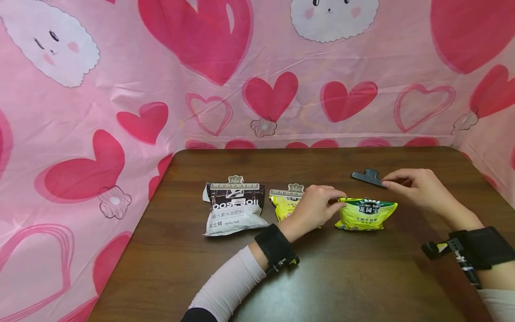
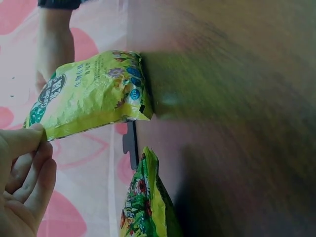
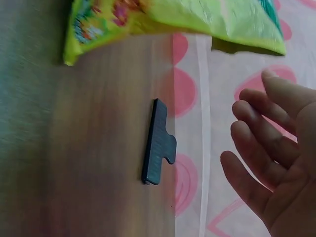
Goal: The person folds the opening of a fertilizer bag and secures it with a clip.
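Note:
A yellow-green snack bag (image 1: 367, 214) (image 2: 89, 98) (image 3: 197, 17) lies right of the table's middle. My left hand (image 1: 335, 202) (image 2: 29, 148) pinches its top left corner. A black bag clip (image 1: 368, 177) (image 3: 158, 148) lies loose on the table just behind the bag. My right hand (image 1: 392, 183) (image 3: 261, 143) hovers by the clip's right end with its fingers straight and apart, holding nothing. A second yellow bag (image 1: 283, 205) (image 2: 145, 207) with a clip on its top sits partly hidden behind my left hand.
A black-and-white bag (image 1: 234, 208) with a clip on its top lies at the left. The dark wooden table (image 1: 322, 277) is walled in at the back and sides by a pink cloth with hearts (image 1: 257, 89).

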Tool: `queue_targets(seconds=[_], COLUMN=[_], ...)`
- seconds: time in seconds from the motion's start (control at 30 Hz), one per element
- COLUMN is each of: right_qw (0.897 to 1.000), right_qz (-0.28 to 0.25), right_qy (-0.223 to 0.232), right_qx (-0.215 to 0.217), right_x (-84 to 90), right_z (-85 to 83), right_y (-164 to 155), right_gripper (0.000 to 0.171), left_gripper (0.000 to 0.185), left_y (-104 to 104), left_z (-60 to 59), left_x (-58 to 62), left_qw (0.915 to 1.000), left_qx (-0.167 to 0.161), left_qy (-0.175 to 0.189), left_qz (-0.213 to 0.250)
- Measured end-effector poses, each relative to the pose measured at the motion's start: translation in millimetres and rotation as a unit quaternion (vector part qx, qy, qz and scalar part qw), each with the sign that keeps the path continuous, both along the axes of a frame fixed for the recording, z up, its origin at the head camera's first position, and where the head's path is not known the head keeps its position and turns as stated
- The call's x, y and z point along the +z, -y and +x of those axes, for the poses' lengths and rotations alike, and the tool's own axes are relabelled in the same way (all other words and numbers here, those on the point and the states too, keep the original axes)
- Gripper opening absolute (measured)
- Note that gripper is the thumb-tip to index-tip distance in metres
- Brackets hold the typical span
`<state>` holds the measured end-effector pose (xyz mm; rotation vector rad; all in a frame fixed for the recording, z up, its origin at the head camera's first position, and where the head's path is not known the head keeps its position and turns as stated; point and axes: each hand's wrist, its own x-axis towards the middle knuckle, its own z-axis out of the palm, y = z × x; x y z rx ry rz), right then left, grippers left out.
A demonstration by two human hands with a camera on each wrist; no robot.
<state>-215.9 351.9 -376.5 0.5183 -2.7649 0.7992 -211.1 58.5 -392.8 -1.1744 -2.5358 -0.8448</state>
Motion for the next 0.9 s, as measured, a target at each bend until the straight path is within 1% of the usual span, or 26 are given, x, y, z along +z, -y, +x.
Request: queue_targets(seconds=[0.1,0.2,0.27,0.33,0.43,0.57,0.63,0.7,0.9], right_qw=[0.999,0.998,0.997,0.997,0.997,0.997,0.996,0.996,0.99], right_qz=[0.011,0.021,0.028,0.038,0.05,0.057,0.06,0.06,0.064], right_qy=[0.034,0.063,0.07,0.066,0.055,0.043,0.045,0.056,0.118], right_qx=[-0.002,-0.002,-0.007,-0.001,0.011,0.036,0.039,0.039,0.031], right_x=[4.4,4.5,2.0,-2.0,-8.2,-14.4,-16.8,-19.1,-25.6], right_z=[-14.3,-27.0,-34.0,-39.6,-46.0,-51.7,-54.5,-57.7,-67.4], right_y=[-2,-5,-6,-7,-6,-4,-2,-1,1], right_gripper=[0.014,0.021,0.024,0.027,0.031,0.034,0.035,0.037,0.046], left_gripper=[0.022,0.022,0.022,0.021,0.021,0.022,0.022,0.022,0.022], left_y=[1,1,1,1,0,0,0,0,2], left_z=[-0.1,0.2,0.2,0.2,-0.4,-1.0,-1.2,-1.5,-2.2], left_x=[0.0,0.3,0.4,0.6,0.6,0.3,0.2,0.3,0.6], left_qw=[1.0,0.9999,0.9999,0.9999,1.0,0.9999,0.9999,0.9999,0.9999], left_qx=[-0.002,-0.007,-0.008,-0.008,-0.007,-0.009,-0.01,-0.011,-0.009], left_qy=[0.002,0.009,0.009,0.007,0.001,0.005,0.006,0.007,0.011], left_qz=[0.005,0.011,0.008,0.003,-0.006,-0.007,-0.006,-0.005,-0.001])
